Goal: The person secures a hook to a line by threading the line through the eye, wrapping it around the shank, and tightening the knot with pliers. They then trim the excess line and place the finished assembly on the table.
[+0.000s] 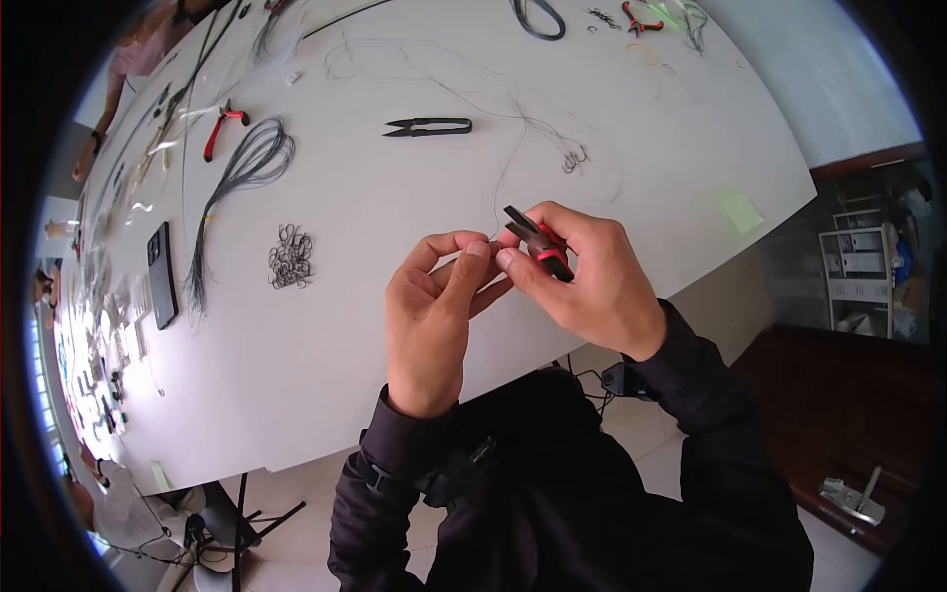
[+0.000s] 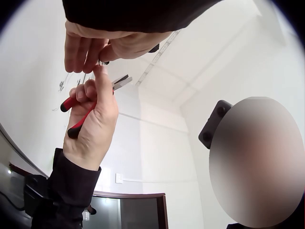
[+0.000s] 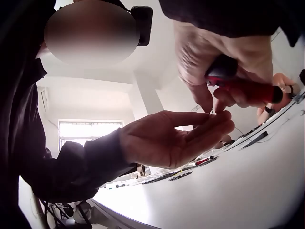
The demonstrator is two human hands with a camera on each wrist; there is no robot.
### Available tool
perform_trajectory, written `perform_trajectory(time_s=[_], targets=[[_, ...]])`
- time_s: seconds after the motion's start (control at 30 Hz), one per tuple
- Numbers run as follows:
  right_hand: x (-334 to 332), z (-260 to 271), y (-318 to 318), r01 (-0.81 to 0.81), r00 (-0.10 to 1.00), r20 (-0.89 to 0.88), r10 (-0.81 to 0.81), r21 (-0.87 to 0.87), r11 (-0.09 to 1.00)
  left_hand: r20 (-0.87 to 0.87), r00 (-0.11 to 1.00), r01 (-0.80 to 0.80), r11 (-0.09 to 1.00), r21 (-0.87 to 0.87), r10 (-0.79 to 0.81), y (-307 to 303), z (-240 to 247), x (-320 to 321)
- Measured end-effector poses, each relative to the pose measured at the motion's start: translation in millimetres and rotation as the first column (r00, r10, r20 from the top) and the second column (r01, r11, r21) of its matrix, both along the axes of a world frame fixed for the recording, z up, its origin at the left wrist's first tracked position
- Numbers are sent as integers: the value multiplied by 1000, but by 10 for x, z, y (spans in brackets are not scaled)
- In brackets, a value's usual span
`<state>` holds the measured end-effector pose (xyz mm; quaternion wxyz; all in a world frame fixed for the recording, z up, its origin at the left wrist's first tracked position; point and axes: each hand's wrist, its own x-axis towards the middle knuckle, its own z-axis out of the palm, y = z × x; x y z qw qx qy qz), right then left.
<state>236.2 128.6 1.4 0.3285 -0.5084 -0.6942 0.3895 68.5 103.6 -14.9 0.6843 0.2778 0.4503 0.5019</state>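
My left hand (image 1: pixel 431 321) pinches a small dark hook (image 2: pixel 103 62) between thumb and forefinger, its other fingers held out behind; most of the hook is hidden by fingertips. A thin line (image 1: pixel 499 192) runs from the fingertips up the table. My right hand (image 1: pixel 602 281) holds red-handled pliers (image 1: pixel 523 223) in its palm, jaws pointing up and left past the forefinger. The right thumb and forefinger meet right at the left fingertips, around the hook and line. In the right wrist view, the pliers' red handle (image 3: pixel 248 90) sticks out of the curled fingers.
A pile of hooks (image 1: pixel 291 259) lies left of my hands, near a bundle of dark line (image 1: pixel 242 173) and a phone (image 1: pixel 161 276). Black thread snips (image 1: pixel 429 127) lie ahead. Several tied hooks (image 1: pixel 573 159) rest beyond my right hand. Other pliers (image 1: pixel 225 128) lie farther left.
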Motion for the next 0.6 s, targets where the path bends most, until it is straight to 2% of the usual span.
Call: perform_trajectory(time_s=[0.13, 0.2, 0.3, 0.33, 0.53, 0.6], targets=[[-36, 23, 3, 15, 1000, -17, -16, -43, 999, -25, 999, 28, 1000, 13, -28, -34, 4, -24], [-20, 25, 3, 17, 998, -53, -25, -140, 990, -32, 999, 41, 998, 37, -40, -53, 8, -26], [-25, 56, -4, 18, 992, -115, -46, -235, 972, 108, 994, 8, 1000, -23, -5, -63, 59, -35], [-28, 74, -7, 18, 989, -136, -55, -258, 966, 75, 997, 1, 999, -40, 2, -64, 66, -27], [-23, 119, -38, 22, 985, -157, -72, -303, 953, 121, 984, 135, 990, -49, -128, -39, -57, -125], [-10, 97, -44, 19, 984, -165, -69, -287, 958, 78, 990, 120, 992, -41, -117, -42, -34, -97]])
